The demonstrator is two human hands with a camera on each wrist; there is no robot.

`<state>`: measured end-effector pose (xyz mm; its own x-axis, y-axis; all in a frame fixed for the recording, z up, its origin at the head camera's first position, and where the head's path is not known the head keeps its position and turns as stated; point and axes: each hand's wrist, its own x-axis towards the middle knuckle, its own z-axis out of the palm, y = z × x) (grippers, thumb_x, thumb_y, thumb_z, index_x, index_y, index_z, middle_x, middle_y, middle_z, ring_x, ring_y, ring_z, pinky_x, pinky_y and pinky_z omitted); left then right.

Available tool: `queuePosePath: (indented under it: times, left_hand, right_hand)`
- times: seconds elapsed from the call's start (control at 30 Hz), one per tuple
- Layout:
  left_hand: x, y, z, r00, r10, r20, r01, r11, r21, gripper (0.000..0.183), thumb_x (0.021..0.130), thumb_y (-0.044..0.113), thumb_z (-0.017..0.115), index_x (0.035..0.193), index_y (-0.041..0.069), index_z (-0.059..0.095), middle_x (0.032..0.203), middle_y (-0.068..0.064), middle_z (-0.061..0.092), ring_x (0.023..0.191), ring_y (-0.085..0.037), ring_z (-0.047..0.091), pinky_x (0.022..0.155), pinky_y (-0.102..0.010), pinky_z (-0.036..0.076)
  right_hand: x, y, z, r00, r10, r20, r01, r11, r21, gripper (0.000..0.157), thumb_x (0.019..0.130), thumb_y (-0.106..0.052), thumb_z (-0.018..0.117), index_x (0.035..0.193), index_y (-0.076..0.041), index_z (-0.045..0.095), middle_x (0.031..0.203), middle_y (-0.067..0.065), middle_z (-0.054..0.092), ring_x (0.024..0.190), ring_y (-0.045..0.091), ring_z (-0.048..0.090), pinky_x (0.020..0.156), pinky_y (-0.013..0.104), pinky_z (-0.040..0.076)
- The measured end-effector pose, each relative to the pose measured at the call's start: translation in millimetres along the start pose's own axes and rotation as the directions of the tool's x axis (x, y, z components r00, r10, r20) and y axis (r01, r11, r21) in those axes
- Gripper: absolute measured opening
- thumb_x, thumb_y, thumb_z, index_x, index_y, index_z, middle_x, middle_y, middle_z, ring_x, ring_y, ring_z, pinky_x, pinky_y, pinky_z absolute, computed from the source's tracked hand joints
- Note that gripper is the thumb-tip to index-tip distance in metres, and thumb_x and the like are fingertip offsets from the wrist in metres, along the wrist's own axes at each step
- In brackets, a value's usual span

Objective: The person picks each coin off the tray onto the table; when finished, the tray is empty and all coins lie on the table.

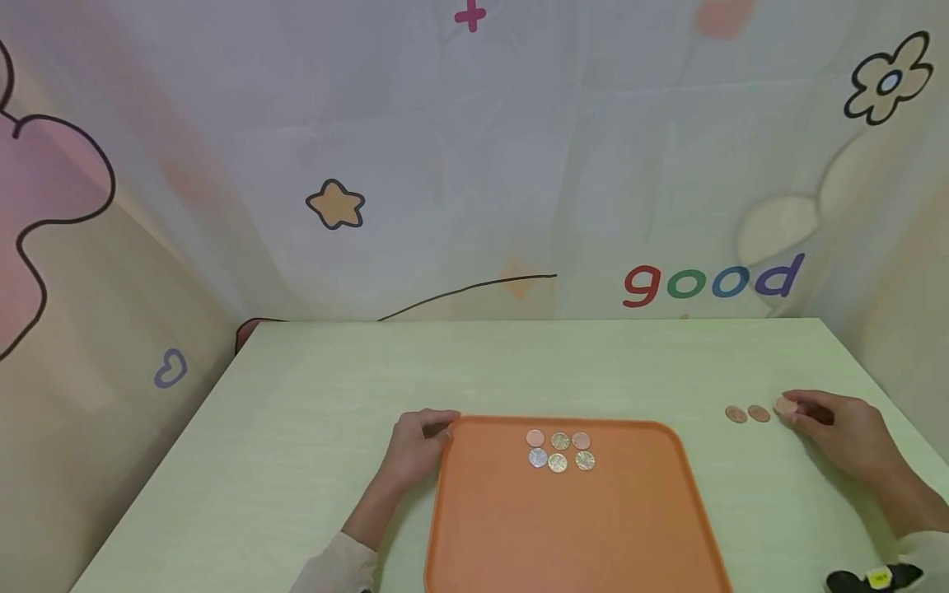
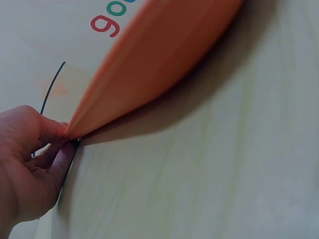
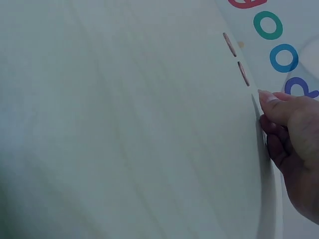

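My left hand (image 1: 418, 445) pinches the far left corner of an orange tray (image 1: 563, 535) between thumb and fingers. In the left wrist view, that hand (image 2: 30, 164) holds the rim, and the underside of the tray (image 2: 149, 64) slopes above the tabletop. Several coins, copper, silver and brass coloured, lie in two rows at the tray's far side, among them a silver coin (image 1: 537, 458). At the right, my right hand (image 1: 848, 432) pinches a pale copper coin (image 1: 785, 405) low over the table. Two copper coins, one (image 1: 736, 414) and another (image 1: 759, 413), lie just left of its fingertips.
The pale green table (image 1: 259, 494) ends at a printed cloth backdrop (image 1: 445, 165) behind and at both sides. A black wrist strap (image 1: 875, 578) shows at the right sleeve.
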<state>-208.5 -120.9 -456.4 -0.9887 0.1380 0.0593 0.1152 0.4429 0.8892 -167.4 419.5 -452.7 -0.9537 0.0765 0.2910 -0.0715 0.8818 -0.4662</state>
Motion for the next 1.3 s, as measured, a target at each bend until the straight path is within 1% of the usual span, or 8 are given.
queuePosePath:
  times: [0.17, 0.3, 0.4, 0.57, 0.77, 0.87, 1.0, 1.3]
  left_hand:
    - [-0.9, 0.8, -0.6, 1.0, -0.005, -0.004, 0.005, 1.0, -0.008, 0.028, 0.09, -0.007, 0.062, 0.114, -0.003, 0.075, 0.118, -0.022, 0.074, 0.112, -0.035, 0.069, 0.094, -0.044, 0.058]
    - [-0.4, 1.2, 0.3, 1.0, -0.014, -0.006, 0.014, 1.0, -0.01, 0.028, 0.09, -0.007, 0.062, 0.114, -0.003, 0.075, 0.118, -0.022, 0.074, 0.112, -0.035, 0.069, 0.094, -0.044, 0.058]
    - [-0.7, 1.0, 0.9, 1.0, -0.015, -0.005, 0.015, 1.0, -0.008, 0.029, 0.09, -0.008, 0.061, 0.114, -0.003, 0.075, 0.118, -0.022, 0.074, 0.112, -0.035, 0.069, 0.094, -0.044, 0.058]
    - [-1.2, 1.1, 0.0, 1.0, 0.001, 0.002, -0.001, 1.0, -0.001, 0.029, 0.089, -0.007, 0.061, 0.114, -0.003, 0.075, 0.117, -0.022, 0.074, 0.111, -0.035, 0.069, 0.093, -0.044, 0.059]
    - [-2.5, 3.3, -3.0, 0.997, 0.072, 0.013, -0.073, 0.997, 0.017, 0.029, 0.089, -0.005, 0.06, 0.114, -0.005, 0.075, 0.114, -0.023, 0.074, 0.107, -0.033, 0.07, 0.089, -0.038, 0.06]
    - [-2.1, 3.2, -3.1, 0.998, 0.058, 0.012, -0.058, 0.998, 0.017, 0.029, 0.089, -0.005, 0.061, 0.114, -0.004, 0.075, 0.115, -0.023, 0.074, 0.108, -0.033, 0.07, 0.089, -0.037, 0.06]
    - [-0.9, 2.0, -1.4, 1.0, 0.008, 0.008, -0.008, 1.0, 0.004, 0.029, 0.09, -0.007, 0.061, 0.115, -0.003, 0.075, 0.117, -0.022, 0.074, 0.111, -0.034, 0.069, 0.092, -0.039, 0.059]
    - [-1.8, 2.8, -0.8, 1.0, -0.023, 0.004, 0.023, 1.0, -0.006, 0.028, 0.09, -0.007, 0.062, 0.115, -0.003, 0.075, 0.119, -0.021, 0.073, 0.112, -0.034, 0.069, 0.094, -0.043, 0.058]
  right_hand:
    - [1, 3, 0.3, 0.998, 0.037, 0.045, -0.036, 0.999, -0.008, 0.036, 0.094, -0.015, 0.073, 0.115, 0.013, 0.068, 0.091, 0.025, 0.073, 0.068, -0.018, 0.037, 0.056, 0.012, 0.04]
    - [0, 4, 1.3, 0.998, 0.041, 0.054, -0.041, 0.999, -0.001, 0.036, 0.094, -0.018, 0.073, 0.113, 0.013, 0.069, 0.085, 0.017, 0.072, 0.066, -0.014, 0.039, 0.056, 0.013, 0.04]
    - [0, 6, 1.1, 0.998, 0.041, 0.055, -0.041, 0.999, 0.0, 0.038, 0.094, -0.02, 0.074, 0.113, 0.013, 0.07, 0.089, 0.022, 0.073, 0.067, -0.018, 0.039, 0.056, 0.013, 0.041]
    - [-2, 9, -0.3, 0.995, 0.061, 0.075, -0.062, 0.998, -0.001, 0.044, 0.094, -0.027, 0.073, 0.114, 0.012, 0.07, 0.107, 0.033, 0.072, 0.074, -0.029, 0.033, 0.057, 0.011, 0.043]
    - [1, 10, -1.6, 0.995, 0.049, 0.086, -0.049, 0.999, 0.004, 0.04, 0.092, -0.026, 0.076, 0.112, 0.008, 0.073, 0.107, 0.03, 0.073, 0.079, -0.033, 0.031, 0.059, 0.008, 0.042]
    - [2, 10, -2.3, 0.995, 0.043, 0.085, -0.043, 0.999, -0.002, 0.039, 0.091, -0.025, 0.076, 0.111, 0.008, 0.074, 0.105, 0.029, 0.074, 0.078, -0.033, 0.031, 0.059, 0.008, 0.043]
    - [2, 9, -2.5, 0.994, 0.045, 0.095, -0.044, 0.999, -0.011, 0.04, 0.092, -0.026, 0.075, 0.113, 0.008, 0.073, 0.108, 0.031, 0.072, 0.077, -0.032, 0.032, 0.058, 0.011, 0.043]
    - [-1, 13, 1.0, 0.995, 0.041, 0.094, -0.04, 0.999, -0.009, 0.04, 0.094, -0.026, 0.073, 0.114, 0.009, 0.072, 0.105, 0.03, 0.073, 0.072, -0.026, 0.037, 0.056, 0.014, 0.044]
